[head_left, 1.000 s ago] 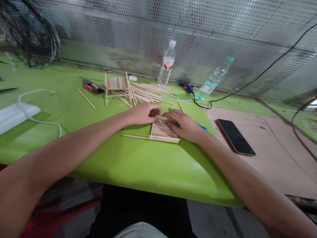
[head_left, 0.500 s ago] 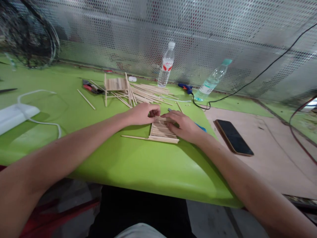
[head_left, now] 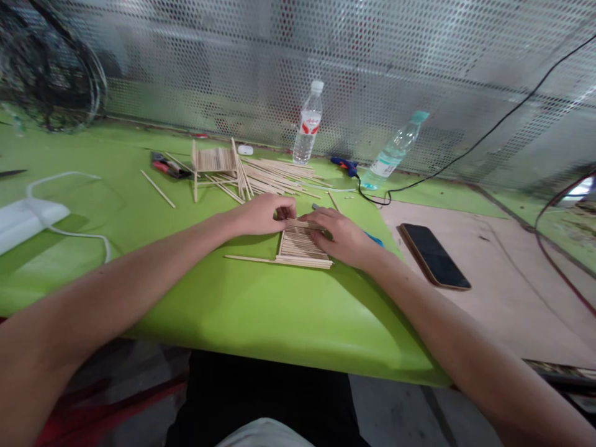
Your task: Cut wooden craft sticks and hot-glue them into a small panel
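Observation:
A flat panel of thin wooden sticks [head_left: 302,243] lies on the green table, with a longer stick [head_left: 249,257] reaching out left from its near edge. My left hand [head_left: 270,213] is at the panel's far left corner, its fingers curled together against the far edge. Across the far right part of the panel rests my right hand [head_left: 338,233], fingers bent and pressed on the sticks. Whatever lies between the fingertips is too small to make out. Behind my left hand stands a small chair-like stick frame [head_left: 215,160].
Loose sticks [head_left: 270,177] lie behind my hands, beside pliers [head_left: 170,166]. A blue glue gun [head_left: 344,166] and two bottles [head_left: 305,130] are farther back. A phone [head_left: 434,256] lies on the right, a white power strip [head_left: 30,220] on the left.
The whole view has shifted slightly, so things appear a little farther left. Both hands keep the same place on the panel.

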Available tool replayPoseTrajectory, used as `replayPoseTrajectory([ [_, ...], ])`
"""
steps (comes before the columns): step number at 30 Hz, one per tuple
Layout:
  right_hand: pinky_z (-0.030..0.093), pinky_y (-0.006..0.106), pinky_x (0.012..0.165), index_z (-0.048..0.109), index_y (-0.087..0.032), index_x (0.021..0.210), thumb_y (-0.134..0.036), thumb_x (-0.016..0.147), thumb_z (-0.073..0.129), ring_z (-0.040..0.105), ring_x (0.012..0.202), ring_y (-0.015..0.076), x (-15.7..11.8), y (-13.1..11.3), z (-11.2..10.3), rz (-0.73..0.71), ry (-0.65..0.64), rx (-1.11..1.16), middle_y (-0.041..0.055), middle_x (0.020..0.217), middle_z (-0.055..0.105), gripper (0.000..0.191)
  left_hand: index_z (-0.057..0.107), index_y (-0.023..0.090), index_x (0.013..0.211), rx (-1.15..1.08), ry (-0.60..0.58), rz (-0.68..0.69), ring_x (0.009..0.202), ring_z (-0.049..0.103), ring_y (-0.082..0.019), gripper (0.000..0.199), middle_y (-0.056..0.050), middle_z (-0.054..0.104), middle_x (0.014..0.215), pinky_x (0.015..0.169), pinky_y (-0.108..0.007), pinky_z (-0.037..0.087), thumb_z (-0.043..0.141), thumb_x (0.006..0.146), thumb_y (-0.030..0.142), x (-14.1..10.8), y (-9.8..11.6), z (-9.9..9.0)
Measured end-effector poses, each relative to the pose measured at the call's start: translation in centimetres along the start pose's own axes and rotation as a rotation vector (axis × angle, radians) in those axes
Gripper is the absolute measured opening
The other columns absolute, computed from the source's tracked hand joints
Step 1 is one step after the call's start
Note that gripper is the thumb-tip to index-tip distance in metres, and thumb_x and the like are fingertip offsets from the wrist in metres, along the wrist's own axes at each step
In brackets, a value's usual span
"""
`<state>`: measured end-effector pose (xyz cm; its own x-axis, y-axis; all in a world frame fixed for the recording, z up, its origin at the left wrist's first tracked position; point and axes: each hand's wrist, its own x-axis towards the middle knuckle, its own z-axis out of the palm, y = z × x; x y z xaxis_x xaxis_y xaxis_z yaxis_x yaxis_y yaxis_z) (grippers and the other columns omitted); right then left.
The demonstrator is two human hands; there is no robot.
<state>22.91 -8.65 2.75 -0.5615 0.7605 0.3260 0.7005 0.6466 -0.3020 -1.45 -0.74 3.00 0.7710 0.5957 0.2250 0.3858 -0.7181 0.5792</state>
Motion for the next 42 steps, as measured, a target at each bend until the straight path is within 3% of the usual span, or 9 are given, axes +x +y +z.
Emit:
replayPoseTrajectory([
  [11,0.053,0.049,0.099,0.065,-0.022,0.133,-0.018,0.097,0.055,0.064,0.114,0.0303,-0.2,0.1,0.0,0.006,-0.007,-0.016,0.0125,0.119,0.070,0.038,0.072,0.020,0.095,-0.004,-0.010,-0.022,0.086,0.070,-0.018,0.014,-0.005,0.078,0.098,0.081,-0.035,0.057,0.061,0.087,0.022,-0.1,0.4,-0.1],
  [18,0.051,0.051,0.104,0.061,-0.020,0.138,-0.020,0.096,0.057,0.061,0.129,0.0329,-0.4,0.3,0.0,0.038,-0.008,-0.021,0.0147,0.130,0.070,0.042,0.070,0.021,0.100,0.045,-0.027,-0.015,0.087,0.071,-0.018,0.016,-0.005,0.078,0.099,0.082,-0.034,0.056,0.061,0.090,0.027,-0.1,0.4,0.1],
  [27,0.056,0.041,0.086,0.068,-0.020,0.126,-0.028,0.098,0.061,0.071,0.099,0.0265,0.1,0.0,-0.1,0.218,0.008,0.025,0.0123,0.113,0.075,0.031,0.067,0.022,0.120,0.169,-0.023,0.016,0.085,0.071,-0.018,0.030,-0.006,0.077,0.104,0.075,-0.032,0.054,0.059,0.095,0.036,-0.1,0.8,0.8],
  [32,0.055,0.041,0.085,0.071,-0.020,0.117,-0.026,0.097,0.062,0.071,0.100,0.0278,0.3,0.0,0.0,0.244,-0.009,-0.009,0.0123,0.112,0.076,0.023,0.072,0.023,0.117,0.236,-0.004,0.056,0.100,0.071,-0.021,0.031,-0.006,0.076,0.118,0.085,-0.036,0.053,0.058,0.098,0.044,0.1,0.4,1.1],
  [42,0.051,0.035,0.078,0.072,-0.020,0.104,-0.020,0.096,0.061,0.067,0.089,0.0224,0.9,-0.1,0.2,0.193,-0.030,-0.007,0.0077,0.097,0.072,0.013,0.074,0.023,0.105,0.309,-0.006,0.065,0.094,0.070,-0.021,0.026,-0.006,0.076,0.106,0.077,-0.034,0.050,0.054,0.099,0.039,0.1,0.8,1.3],
])
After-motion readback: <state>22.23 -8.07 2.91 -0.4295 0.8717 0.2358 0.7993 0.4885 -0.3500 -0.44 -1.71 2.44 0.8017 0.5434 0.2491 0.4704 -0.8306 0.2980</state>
